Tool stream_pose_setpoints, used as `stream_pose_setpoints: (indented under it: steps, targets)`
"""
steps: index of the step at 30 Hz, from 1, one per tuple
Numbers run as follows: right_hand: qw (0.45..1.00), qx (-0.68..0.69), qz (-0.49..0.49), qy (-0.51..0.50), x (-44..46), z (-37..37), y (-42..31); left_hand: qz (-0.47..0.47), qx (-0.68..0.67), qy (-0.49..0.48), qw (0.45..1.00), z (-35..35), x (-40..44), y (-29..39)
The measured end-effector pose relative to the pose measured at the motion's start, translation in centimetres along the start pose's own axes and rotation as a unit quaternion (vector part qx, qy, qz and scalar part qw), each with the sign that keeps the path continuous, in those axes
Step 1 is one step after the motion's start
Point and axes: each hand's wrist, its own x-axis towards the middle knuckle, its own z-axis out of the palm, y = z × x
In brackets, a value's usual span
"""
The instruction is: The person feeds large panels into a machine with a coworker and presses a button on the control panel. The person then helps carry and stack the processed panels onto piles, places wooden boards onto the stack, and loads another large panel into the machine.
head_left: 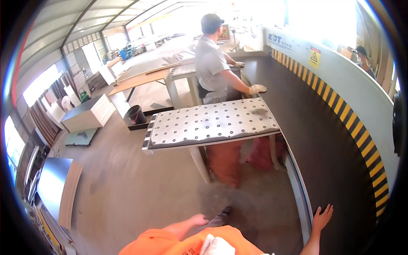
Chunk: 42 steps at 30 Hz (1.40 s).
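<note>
My right hand [323, 216] lies on a long dark flat surface [314, 140] beside the machine, close to its metal edge. Its fingers are spread and it grips nothing. By my body, over the floor, hangs my left hand [198, 219], its fingers curled in and no object visible in it. Whether the dark surface is a board or the machine's own bed, I cannot tell. Ahead of me, a co-worker [211, 63] in a grey shirt and cap rests gloved hands along the same surface.
A white worktable [212, 121] dotted with round studs juts out between me and the co-worker. Reddish sacks [225, 163] sit beneath it. The machine beam [331, 63] carries yellow-black stripes. Board stacks [59, 187] and a black bucket [136, 114] stand left. Another person [363, 59] is beyond the beam.
</note>
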Motion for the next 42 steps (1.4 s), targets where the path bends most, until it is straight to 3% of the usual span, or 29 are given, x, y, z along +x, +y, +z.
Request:
stream_pose_setpoints:
  steps: [15,42]
  targets:
    - [0.999,0.029,0.014,-0.013,-0.1,-1.1,-0.7,0.043,0.002,-0.014,0.999,0.7,1.7,3.2]
    - [1.0,0.012,0.01,-0.014,0.0,-1.0,-0.6,0.031,-0.006,-0.031,0.999,0.9,1.4,4.2]
